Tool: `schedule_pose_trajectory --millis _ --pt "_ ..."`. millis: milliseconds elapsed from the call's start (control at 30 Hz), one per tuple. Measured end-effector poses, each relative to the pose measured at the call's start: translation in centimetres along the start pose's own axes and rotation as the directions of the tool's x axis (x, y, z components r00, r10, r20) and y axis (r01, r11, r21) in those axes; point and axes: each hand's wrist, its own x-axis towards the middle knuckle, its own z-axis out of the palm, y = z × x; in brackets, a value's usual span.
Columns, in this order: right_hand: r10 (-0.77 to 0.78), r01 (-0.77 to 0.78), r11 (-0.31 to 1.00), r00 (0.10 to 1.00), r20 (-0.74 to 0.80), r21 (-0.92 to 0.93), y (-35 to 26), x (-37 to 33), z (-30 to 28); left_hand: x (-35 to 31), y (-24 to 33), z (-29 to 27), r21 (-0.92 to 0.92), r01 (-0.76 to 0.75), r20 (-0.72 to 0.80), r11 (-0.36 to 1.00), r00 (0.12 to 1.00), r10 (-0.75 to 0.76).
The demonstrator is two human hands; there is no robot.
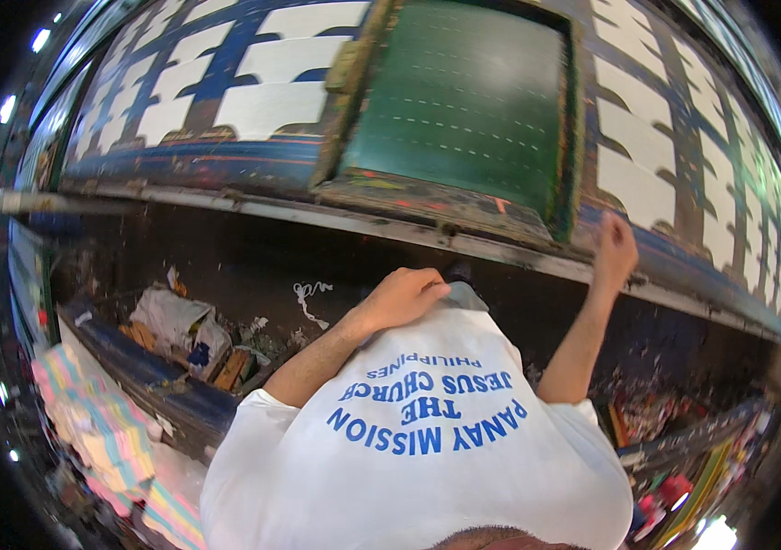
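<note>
My left hand [406, 297] lies against the front of my white shirt [409, 458], its fingers stretched out and holding nothing that I can see. Over the front edge of a long table, my right hand [617, 253] is raised, blurred by motion; its fingers look loosely bent, and whether anything is between them cannot be made out. Just left of that hand is a framed green printing screen [464, 101] with rows of pale dashes across its mesh. The frame lies on the table, and a wooden block [343, 66] is fixed to its left side.
Cut white fabric pieces [273, 111] lie in rows left of the screen, and more white pieces [638, 137] to its right. A metal rail [390, 222] runs along the table's front. Below left are a bin of scraps [180, 385] and striped pastel cloth [102, 417].
</note>
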Motion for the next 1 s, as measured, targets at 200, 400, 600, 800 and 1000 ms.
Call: schedule_pose_trajectory --millis 200,400,600,800,1000 --pt "-0.211 0.141 0.945 0.953 0.218 0.297 -10.1 -9.0 2.4 -5.1 -6.9 -1.6 -0.134 -0.056 -0.321 0.989 0.947 0.010" --pt "-0.578 0.058 0.741 0.564 0.590 0.669 -17.8 -21.8 15.4 -10.1 -11.5 -2.2 -0.396 -0.023 -0.471 0.918 0.863 -0.181" --pt "-0.839 0.437 0.465 -0.062 0.541 0.770 -17.6 -37.2 30.9 -16.9 -13.4 -7.5 -0.851 -0.525 -0.456 -0.021 0.758 -0.466" --pt "-0.633 0.260 0.611 -0.406 0.659 0.748 -13.6 -46.7 35.4 -28.1 -17.1 -12.3 -0.557 -0.784 -0.717 0.273 0.287 -0.635" --pt "-0.097 -0.596 0.735 -0.562 0.821 -0.322 -18.0 -51.7 37.8 -26.8 -19.5 -8.6 -0.009 0.026 -0.999 1.000 -0.041 -0.008"
